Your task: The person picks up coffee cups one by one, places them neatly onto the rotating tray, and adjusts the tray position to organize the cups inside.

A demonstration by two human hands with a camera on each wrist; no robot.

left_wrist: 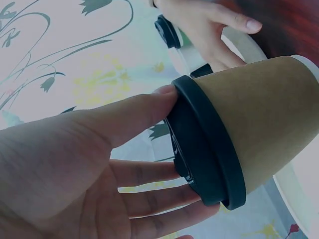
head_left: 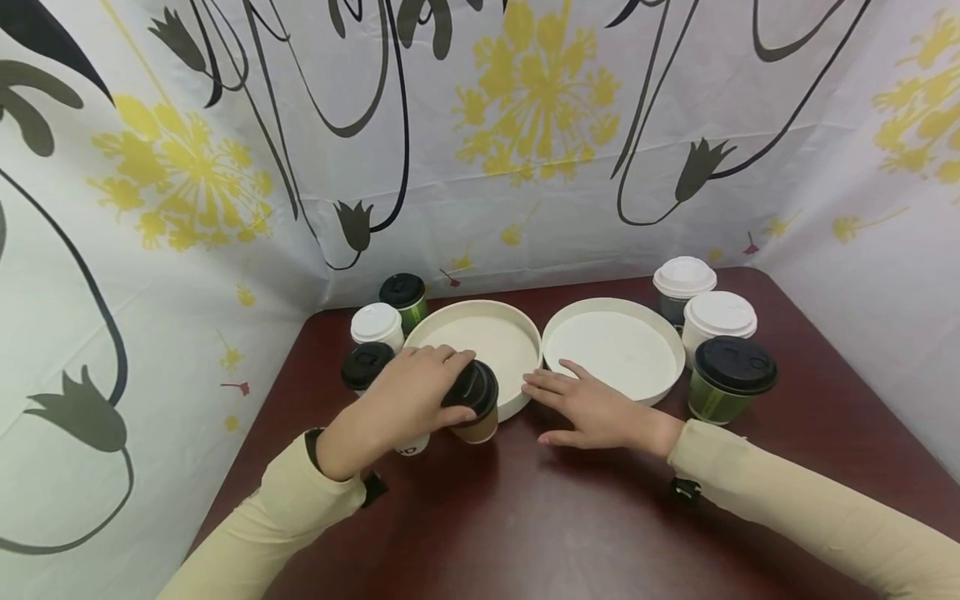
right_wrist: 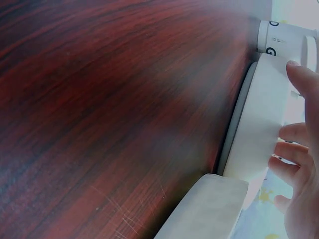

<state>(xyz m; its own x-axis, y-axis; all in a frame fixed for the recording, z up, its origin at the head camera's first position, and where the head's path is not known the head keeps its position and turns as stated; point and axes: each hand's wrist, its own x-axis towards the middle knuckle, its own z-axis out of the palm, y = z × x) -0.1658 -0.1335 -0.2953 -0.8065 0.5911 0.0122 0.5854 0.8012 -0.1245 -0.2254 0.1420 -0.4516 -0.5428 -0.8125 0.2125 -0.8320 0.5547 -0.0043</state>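
Observation:
My left hand (head_left: 408,392) grips a brown paper coffee cup (head_left: 477,429) by its black lid. In the left wrist view, the thumb and fingers spread around the lid (left_wrist: 207,144), and the bare brown side of the cup (left_wrist: 264,114) shows. Just behind the cup is the left round cream tray (head_left: 491,333). My right hand (head_left: 592,408), fingers stretched out, rests at the front rims where this tray meets the right round tray (head_left: 611,350). The right wrist view shows the fingers (right_wrist: 291,152) over a tray's pale side wall (right_wrist: 259,109).
Left of the trays stand a black-lidded cup (head_left: 367,364), partly behind my left arm, a white-lidded cup (head_left: 377,325) and a green cup (head_left: 412,312). On the right are two white-lidded cups (head_left: 684,287) (head_left: 720,321) and a green black-lidded cup (head_left: 723,392). Patterned cloth (head_left: 525,225) surrounds the table.

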